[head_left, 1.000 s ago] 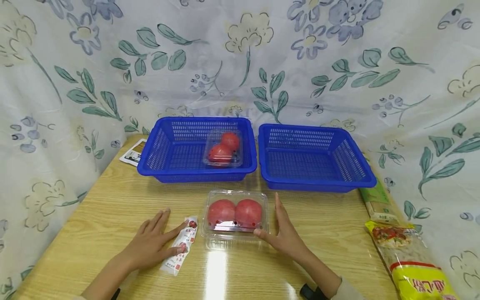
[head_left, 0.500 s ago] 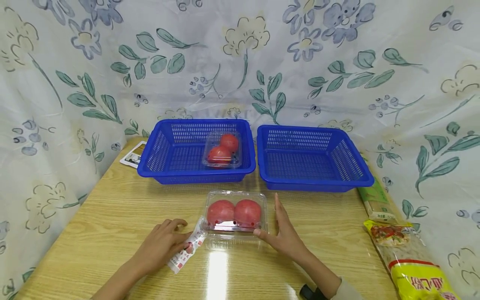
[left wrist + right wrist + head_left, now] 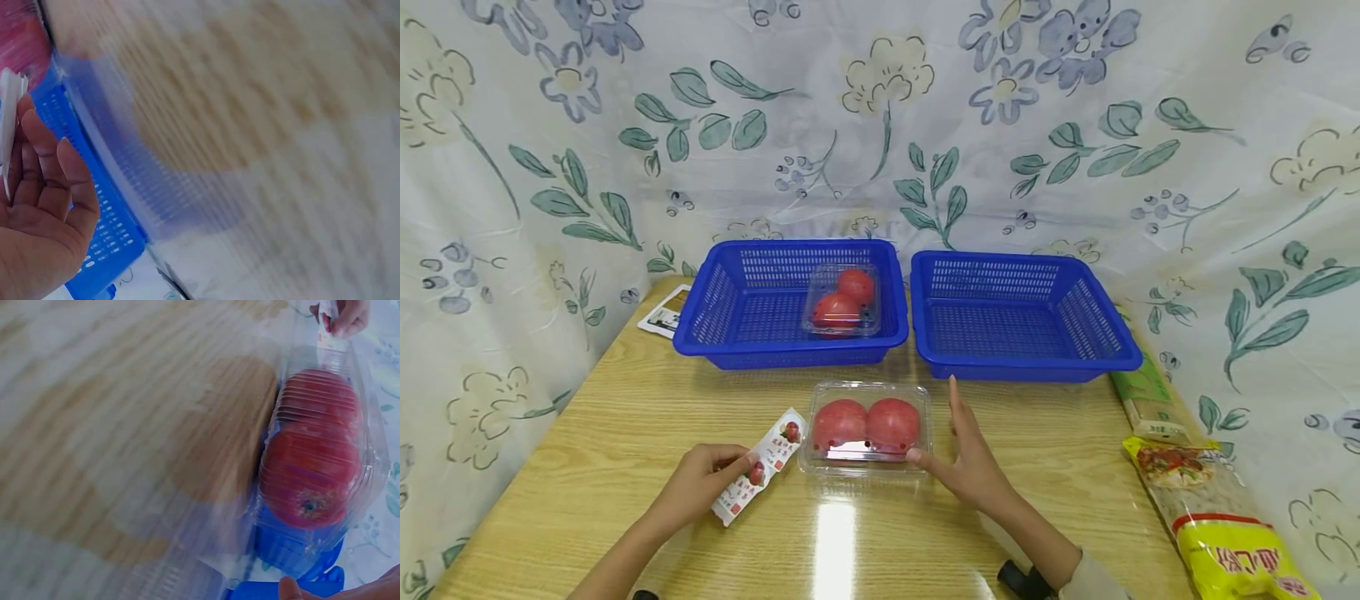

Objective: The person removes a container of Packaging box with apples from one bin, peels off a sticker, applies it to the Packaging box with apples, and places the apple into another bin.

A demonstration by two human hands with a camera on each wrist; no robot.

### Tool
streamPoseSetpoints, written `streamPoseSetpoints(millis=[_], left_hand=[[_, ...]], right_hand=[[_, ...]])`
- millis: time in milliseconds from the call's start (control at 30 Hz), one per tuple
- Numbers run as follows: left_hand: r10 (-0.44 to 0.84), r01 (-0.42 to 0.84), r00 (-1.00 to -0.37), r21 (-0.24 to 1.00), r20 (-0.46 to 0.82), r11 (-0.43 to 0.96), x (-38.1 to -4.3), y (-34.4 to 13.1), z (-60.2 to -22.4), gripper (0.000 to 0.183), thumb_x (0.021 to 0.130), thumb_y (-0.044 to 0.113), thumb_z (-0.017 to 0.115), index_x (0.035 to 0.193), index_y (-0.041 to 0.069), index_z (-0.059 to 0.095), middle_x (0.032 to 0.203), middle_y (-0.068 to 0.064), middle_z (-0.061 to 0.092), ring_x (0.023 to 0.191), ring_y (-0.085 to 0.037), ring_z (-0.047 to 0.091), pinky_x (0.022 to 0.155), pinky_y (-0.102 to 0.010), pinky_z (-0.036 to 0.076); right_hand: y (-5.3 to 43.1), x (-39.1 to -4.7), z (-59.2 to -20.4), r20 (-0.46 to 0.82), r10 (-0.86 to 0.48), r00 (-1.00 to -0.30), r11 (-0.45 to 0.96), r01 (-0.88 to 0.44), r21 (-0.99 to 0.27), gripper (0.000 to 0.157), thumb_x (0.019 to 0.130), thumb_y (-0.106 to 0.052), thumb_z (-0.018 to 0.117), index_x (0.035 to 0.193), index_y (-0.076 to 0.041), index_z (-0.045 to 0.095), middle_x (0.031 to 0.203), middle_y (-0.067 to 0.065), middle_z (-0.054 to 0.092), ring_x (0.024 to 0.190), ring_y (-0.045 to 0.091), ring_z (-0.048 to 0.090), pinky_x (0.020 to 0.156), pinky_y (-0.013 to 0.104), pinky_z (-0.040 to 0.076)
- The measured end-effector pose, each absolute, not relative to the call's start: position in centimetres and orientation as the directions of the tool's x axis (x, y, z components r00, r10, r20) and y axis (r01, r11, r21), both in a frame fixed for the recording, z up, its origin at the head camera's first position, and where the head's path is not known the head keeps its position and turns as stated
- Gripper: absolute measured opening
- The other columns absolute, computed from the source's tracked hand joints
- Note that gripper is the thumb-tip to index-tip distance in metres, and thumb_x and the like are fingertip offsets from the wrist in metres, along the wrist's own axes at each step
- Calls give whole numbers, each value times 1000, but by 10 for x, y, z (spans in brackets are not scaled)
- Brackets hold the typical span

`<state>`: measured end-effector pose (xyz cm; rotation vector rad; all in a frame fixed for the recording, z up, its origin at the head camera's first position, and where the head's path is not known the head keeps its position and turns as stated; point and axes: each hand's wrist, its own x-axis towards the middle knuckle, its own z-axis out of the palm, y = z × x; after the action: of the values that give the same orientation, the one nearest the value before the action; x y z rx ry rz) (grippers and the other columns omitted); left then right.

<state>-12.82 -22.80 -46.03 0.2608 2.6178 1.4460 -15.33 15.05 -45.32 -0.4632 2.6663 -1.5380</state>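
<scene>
My left hand [image 3: 698,485] pinches a narrow white packet [image 3: 777,446] printed with red fruit, between thumb and curled fingers. In the left wrist view, this packet [image 3: 7,119] appears edge-on. Just right of it on the table lies a closed clear plastic clamshell box [image 3: 865,469] holding two round red fruits [image 3: 892,425]. Beside the box's right end is my right hand [image 3: 973,475], fingers extended and thumb near the front right corner; whether it touches cannot be told. The right wrist view shows the fruits [image 3: 309,478] through the ribbed plastic.
Two blue plastic baskets stand behind. The left basket [image 3: 790,345] contains another clear box of red fruits [image 3: 837,310]; the right basket [image 3: 1030,365] shows a bare bottom. A yellow food bag [image 3: 1232,533] and a green packet [image 3: 1146,400] lie right. A white packet [image 3: 664,315] sticks out far left.
My left hand lay spread on the white packet; it has slid the packet toward the box, then back left, and now pinches it. The right hand stays beside the box.
</scene>
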Motion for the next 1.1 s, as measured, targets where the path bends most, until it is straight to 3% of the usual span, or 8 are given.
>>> streamPoseSetpoints(millis=[200, 467, 633, 833, 1100], left_hand=[[85, -2, -995, 865, -52, 502, -130, -227, -451, 27, 100, 21, 59, 96, -1, 74, 95, -12, 72, 64, -3, 56, 54, -23, 48], [-33, -113, -994, 925, -109, 362, -132, -219, -426, 37, 101, 24, 58, 114, -9, 68, 84, -2, 71, 64, -8, 62, 55, -26, 53], [-57, -111, -994, 944, -98, 311, -136, -197, -415, 37, 100, 25, 60, 114, -9, 68, 83, 1, 71, 65, -7, 62, 56, -26, 53], [-54, -101, -994, 970, -91, 220, -141, -165, -408, 34, 99, 21, 62, 111, -9, 69, 80, -3, 71, 62, -9, 62, 54, -25, 52], [-11, -74, -997, 987, -74, 146, -143, -138, -407, 31, 98, 20, 62, 108, -9, 71, 81, -7, 71, 64, -11, 63, 56, -24, 53]], right_hand=[[147, -154, -447, 157, -250, -956, 469, -261, -844, 112, 83, -41, 79, 161, -25, 0, 167, 6, 4, 152, 37, 8, 111, 70, 21], [134, -154, -435, 257, -255, -932, 476, -352, -806, 112, 81, -39, 82, 161, -23, 7, 167, 9, 8, 153, 36, 9, 111, 71, 18], [121, -153, -429, 286, -291, -913, 477, -397, -784, 112, 79, -41, 83, 160, -33, 7, 167, 8, 9, 153, 35, 11, 109, 73, 21], [106, -150, -425, 371, -353, -859, 423, -500, -755, 109, 78, -33, 85, 160, -28, 15, 165, 9, 19, 149, 39, 20, 106, 69, 33], [89, -143, -421, 371, -445, -815, 398, -551, -733, 103, 79, -32, 84, 160, -26, 20, 162, 4, 26, 147, 30, 27, 110, 63, 33]])
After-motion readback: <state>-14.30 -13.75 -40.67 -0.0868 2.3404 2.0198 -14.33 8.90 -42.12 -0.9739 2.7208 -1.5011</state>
